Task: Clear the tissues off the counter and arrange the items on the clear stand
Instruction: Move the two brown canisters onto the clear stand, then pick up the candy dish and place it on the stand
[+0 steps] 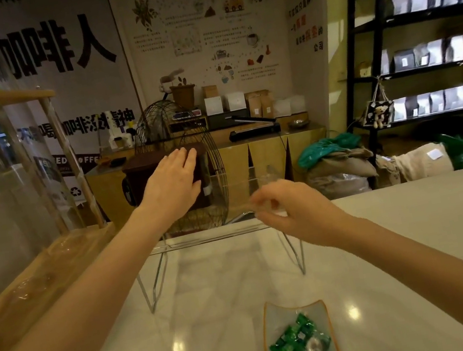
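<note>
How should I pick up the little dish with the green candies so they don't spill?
Probably grip the dish by its two long orange-trimmed side edges, one hand per side, reaching from the near counter edge. It lies flat and shallow with the candies piled loosely, so keep it level.

- Counter (405, 237): pale marble-look stone, polished, glossy w/ lamp glare spots.
- Clear stand (204, 239): transparent acrylic or glass, smooth, edges glint.
- Dish (294, 312), near: frosted translucent, amber rim; candies (297, 346) in shiny green foil/plastic wrap.
- Case (40, 271), left: clear panels, light wood frame.
- Fan guard (214, 153), far: dark metal wire.
- Shelving (358, 60), right: matt black.
</note>
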Available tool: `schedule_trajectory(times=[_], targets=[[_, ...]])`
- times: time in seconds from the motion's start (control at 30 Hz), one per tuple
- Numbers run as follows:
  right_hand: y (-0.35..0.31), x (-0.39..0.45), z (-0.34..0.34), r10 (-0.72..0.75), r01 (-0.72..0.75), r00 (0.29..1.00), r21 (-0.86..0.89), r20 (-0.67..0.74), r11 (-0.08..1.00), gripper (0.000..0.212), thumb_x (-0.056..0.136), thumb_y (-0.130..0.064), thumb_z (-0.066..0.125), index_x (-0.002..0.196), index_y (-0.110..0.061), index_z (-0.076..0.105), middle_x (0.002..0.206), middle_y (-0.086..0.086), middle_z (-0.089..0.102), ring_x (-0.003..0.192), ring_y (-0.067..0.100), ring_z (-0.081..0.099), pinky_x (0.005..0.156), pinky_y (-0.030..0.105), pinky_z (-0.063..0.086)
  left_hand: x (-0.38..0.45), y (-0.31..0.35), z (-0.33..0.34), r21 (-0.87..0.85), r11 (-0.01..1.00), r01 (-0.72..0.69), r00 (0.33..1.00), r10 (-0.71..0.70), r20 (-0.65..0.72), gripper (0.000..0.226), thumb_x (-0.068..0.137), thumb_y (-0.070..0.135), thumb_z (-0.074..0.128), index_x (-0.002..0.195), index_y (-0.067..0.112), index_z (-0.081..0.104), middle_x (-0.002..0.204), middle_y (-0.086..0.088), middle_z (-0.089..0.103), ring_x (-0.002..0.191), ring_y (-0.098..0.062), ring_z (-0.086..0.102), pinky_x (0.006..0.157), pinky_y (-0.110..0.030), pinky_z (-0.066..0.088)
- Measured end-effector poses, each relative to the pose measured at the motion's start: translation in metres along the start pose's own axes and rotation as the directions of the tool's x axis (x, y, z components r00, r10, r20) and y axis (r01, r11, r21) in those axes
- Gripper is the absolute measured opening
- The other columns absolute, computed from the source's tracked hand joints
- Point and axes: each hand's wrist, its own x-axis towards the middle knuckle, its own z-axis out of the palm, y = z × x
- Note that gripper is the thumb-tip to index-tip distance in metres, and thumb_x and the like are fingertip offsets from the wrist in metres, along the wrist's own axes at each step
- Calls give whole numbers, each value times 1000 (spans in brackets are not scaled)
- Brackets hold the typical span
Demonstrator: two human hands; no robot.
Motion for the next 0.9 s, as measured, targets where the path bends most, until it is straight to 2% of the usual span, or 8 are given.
schedule_trajectory(times=[0.07, 0.17, 0.33, 0.4, 0.47, 0.57, 0.7, 0.9], targets=[[7, -28, -4, -17, 18, 999, -35, 36, 999, 26, 90, -26, 50, 115, -21, 57, 106, -8, 60, 82, 1, 45, 70, 12, 38, -6, 2, 2, 58, 998, -18, 1000, 19, -1, 64, 92, 33, 42, 143, 10, 11, 153, -16, 18, 142, -28, 15, 117, -39, 14], [18, -63, -4, 38, -25, 991, -103, 126, 994, 26, 91, -32, 48, 114, -24, 56, 104, -7, 62, 76, 4, 50, 70, 19, 43, -27, 9, 6, 146, 981, -129, 989, 138, -49, 60, 91, 36, 40, 142, 12, 18, 153, -16, 20, 142, -29, 15, 116, -43, 14], [30, -96, 10, 167, -137, 947, -125, 274, 983, 29, 91, -39, 44, 111, -23, 58, 102, -4, 64, 80, 11, 55, 74, 28, 48, -90, 39, 14, -104, 968, -230, 972, 233, 19, 68, 85, 57, 14, 139, 19, 27, 151, -9, 28, 138, -27, 28, 112, -41, 23], [34, -104, 20, 235, -226, 917, -64, 322, 972, 30, 91, -40, 45, 110, -22, 59, 96, -4, 64, 81, 13, 57, 77, 32, 50, -121, 57, 21, -253, 952, -174, 976, 202, 87, 82, 78, 69, 2, 139, 21, 28, 152, -6, 25, 140, -23, 23, 113, -35, 17], [35, -110, 30, 291, -329, 888, 50, 355, 943, 29, 91, -38, 46, 108, -20, 60, 85, -6, 62, 78, 13, 59, 77, 34, 51, -140, 69, 23, -340, 937, -74, 989, 113, 97, 83, 75, 70, 8, 139, 21, 28, 154, -4, 20, 142, -21, 16, 113, -32, 11], [32, -115, 39, 321, -408, 860, 158, 397, 899, 26, 92, -32, 47, 107, -15, 60, 74, -4, 62, 60, 8, 55, 64, 26, 50, -149, 78, 16, -467, 884, 27, 999, -12, 34, 77, 77, 63, 16, 136, 18, 35, 148, -4, 34, 136, -18, 28, 112, -33, 22], [29, -117, 47, 336, -439, 859, 219, 385, 871, 22, 93, -24, 46, 104, -12, 60, 68, 0, 65, 49, 6, 52, 52, 12, 43, -168, 91, 10, -481, 877, -17, 1000, 26, 13, 72, 80, 59, 18, 131, 15, 43, 138, -5, 47, 127, -19, 40, 105, -31, 32], [30, -120, 52, 343, -435, 874, 242, 343, 867, 18, 93, -16, 45, 103, -10, 59, 57, -4, 60, 43, 5, 52, 43, 7, 39, -200, 109, 22, -515, 822, 242, 928, -40, 371, 44, 89, 47, 38, 108, 13, 59, 88, -6, 65, 84, -20, 58, 80, -37, 46]])
